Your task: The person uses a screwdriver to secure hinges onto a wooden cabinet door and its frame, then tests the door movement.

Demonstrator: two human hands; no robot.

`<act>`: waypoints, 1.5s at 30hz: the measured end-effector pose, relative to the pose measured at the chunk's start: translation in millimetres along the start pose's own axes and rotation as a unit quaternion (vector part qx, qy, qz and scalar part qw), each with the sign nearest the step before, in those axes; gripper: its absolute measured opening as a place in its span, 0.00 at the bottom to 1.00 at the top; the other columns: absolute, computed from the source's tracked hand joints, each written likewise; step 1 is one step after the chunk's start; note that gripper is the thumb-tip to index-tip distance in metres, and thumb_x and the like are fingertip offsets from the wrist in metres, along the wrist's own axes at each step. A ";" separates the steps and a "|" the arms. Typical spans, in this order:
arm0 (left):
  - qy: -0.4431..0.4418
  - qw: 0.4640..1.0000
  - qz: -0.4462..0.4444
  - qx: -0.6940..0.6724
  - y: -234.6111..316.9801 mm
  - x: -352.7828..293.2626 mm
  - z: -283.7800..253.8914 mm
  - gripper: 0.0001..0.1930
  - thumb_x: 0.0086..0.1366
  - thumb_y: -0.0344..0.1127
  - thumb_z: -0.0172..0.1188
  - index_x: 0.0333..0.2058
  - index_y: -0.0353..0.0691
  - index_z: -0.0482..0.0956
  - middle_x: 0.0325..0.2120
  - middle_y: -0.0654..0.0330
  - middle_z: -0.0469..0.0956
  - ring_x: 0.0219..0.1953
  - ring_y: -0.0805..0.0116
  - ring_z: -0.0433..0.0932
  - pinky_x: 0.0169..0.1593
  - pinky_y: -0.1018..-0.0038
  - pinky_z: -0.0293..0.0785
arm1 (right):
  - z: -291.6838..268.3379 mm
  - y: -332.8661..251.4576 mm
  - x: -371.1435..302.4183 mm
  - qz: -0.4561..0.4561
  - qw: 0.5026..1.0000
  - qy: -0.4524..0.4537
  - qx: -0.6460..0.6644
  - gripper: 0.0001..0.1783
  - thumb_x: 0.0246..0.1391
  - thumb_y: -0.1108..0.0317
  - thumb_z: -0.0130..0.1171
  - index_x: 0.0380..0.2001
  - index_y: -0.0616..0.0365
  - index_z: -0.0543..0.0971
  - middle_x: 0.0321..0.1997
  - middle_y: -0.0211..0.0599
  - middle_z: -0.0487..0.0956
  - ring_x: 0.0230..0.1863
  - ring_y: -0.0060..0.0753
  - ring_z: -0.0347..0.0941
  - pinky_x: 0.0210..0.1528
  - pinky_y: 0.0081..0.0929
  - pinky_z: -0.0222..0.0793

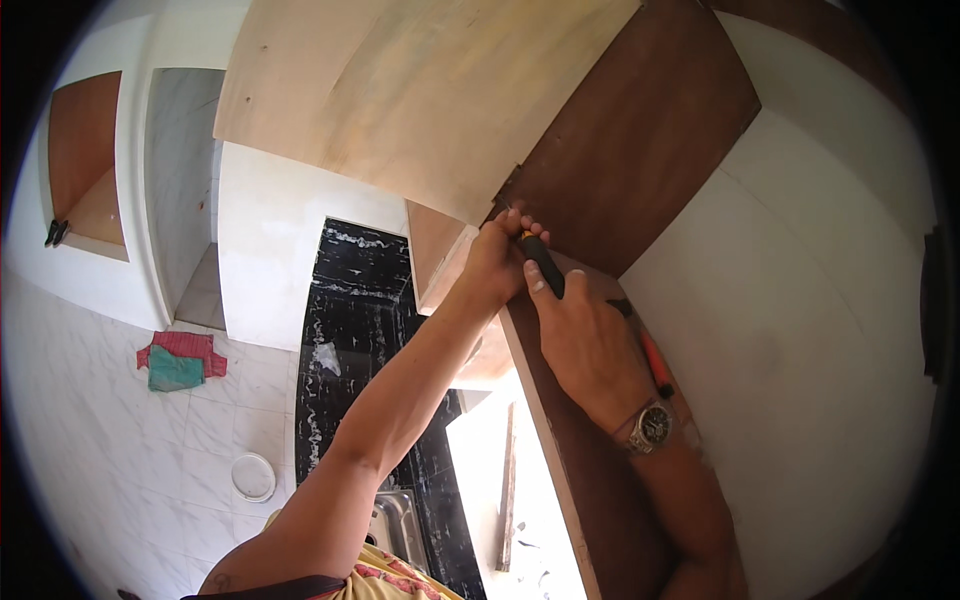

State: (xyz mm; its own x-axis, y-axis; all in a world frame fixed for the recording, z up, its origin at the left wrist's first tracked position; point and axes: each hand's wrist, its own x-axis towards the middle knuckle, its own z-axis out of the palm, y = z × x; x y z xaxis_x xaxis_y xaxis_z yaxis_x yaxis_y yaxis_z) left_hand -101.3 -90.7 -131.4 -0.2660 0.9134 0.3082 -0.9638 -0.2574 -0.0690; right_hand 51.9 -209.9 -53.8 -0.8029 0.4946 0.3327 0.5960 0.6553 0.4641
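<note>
My right hand (590, 345) is closed around the black handle of a screwdriver (543, 264) with a yellow-orange collar. The tool points up toward a small dark hinge (509, 186), where a pale plywood door (430, 90) meets the brown inside of a cabinet. My left hand (495, 255) is closed about the front of the screwdriver, its fingertips by the shaft just below the hinge. Those fingers hide the tip and any screw there. Beside my right wrist, a hammer (652, 352) with a red-orange and black handle lies along the cabinet floor.
The cabinet's wooden front edge (550, 450) runs below my hands, and a white wall (790, 300) rises on the right. Below are a black marbled counter (345, 360), a steel sink (400, 525), a white round lid or container (253, 477), and red and green cloths (178, 366) on the tiles.
</note>
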 end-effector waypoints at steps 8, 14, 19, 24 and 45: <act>-0.001 1.000 -0.002 -0.006 -3.5 10.3 -8.7 0.08 0.71 0.27 0.55 0.47 0.36 0.70 0.29 0.59 0.71 0.32 0.65 0.74 0.50 0.64 0.79 | 13.6 12.4 0.3 -0.020 0.991 0.110 0.079 0.18 0.65 0.72 0.53 0.55 0.67 0.74 0.41 0.55 0.80 0.40 0.54 0.80 0.42 0.41 0.78; -0.052 0.998 -0.001 -0.025 -10.3 15.7 -10.0 0.07 0.66 0.25 0.53 0.42 0.41 0.70 0.31 0.58 0.73 0.36 0.61 0.75 0.49 0.58 0.79 | 26.5 32.3 7.6 0.007 0.982 0.137 0.130 0.20 0.66 0.69 0.54 0.58 0.63 0.74 0.44 0.53 0.79 0.39 0.54 0.80 0.37 0.42 0.79; -0.020 0.999 0.037 0.016 -6.3 13.0 -11.3 0.06 0.69 0.27 0.51 0.43 0.42 0.69 0.29 0.60 0.71 0.33 0.63 0.72 0.45 0.60 0.78 | 6.7 -1.2 -1.5 -0.023 0.996 0.088 0.015 0.24 0.65 0.68 0.53 0.63 0.61 0.71 0.43 0.55 0.78 0.36 0.54 0.80 0.33 0.42 0.79; -0.012 0.999 0.006 -0.030 -8.8 6.8 -6.4 0.07 0.72 0.29 0.48 0.46 0.41 0.67 0.29 0.60 0.70 0.33 0.64 0.71 0.45 0.61 0.77 | 34.7 28.4 7.8 0.001 0.987 0.097 0.130 0.22 0.69 0.66 0.47 0.62 0.63 0.72 0.40 0.50 0.79 0.32 0.42 0.81 0.33 0.37 0.79; 0.006 1.000 0.016 0.018 -6.3 5.3 -0.1 0.07 0.76 0.29 0.42 0.49 0.38 0.66 0.31 0.59 0.69 0.33 0.65 0.70 0.53 0.58 0.77 | 49.0 26.3 11.1 0.020 0.991 0.118 0.062 0.22 0.66 0.64 0.53 0.60 0.64 0.73 0.40 0.51 0.78 0.33 0.36 0.80 0.29 0.29 0.78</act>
State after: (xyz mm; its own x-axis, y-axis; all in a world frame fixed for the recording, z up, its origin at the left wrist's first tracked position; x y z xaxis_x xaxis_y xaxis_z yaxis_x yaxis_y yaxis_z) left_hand -96.7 -84.2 -129.4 -0.2977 0.9080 0.2947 -0.9535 -0.2981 -0.0447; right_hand 59.2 -159.2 -78.2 -0.7497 0.3837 0.5391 0.6130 0.7096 0.3475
